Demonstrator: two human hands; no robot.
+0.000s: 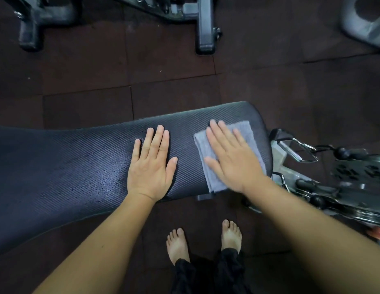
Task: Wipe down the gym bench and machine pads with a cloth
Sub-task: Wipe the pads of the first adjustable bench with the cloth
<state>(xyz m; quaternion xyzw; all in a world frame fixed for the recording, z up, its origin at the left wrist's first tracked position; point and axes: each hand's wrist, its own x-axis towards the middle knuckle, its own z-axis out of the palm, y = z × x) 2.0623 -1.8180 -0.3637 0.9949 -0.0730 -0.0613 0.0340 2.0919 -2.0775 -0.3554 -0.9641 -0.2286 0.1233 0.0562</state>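
A long black ribbed bench pad [79, 162] runs from the left edge to the middle right, with small droplets on its surface. A folded grey cloth [206, 164] lies on the pad's right end. My right hand [231, 158] presses flat on the cloth, fingers spread and slightly blurred. My left hand [152, 162] rests flat on the bare pad just left of the cloth, holding nothing.
Dark rubber floor tiles [174, 77] surround the bench. Black machine feet [204, 28] stand at the far side. Metal handles, clips and weight plates [341, 172] crowd the right, beside the bench end. My bare feet [204, 242] stand close below the pad.
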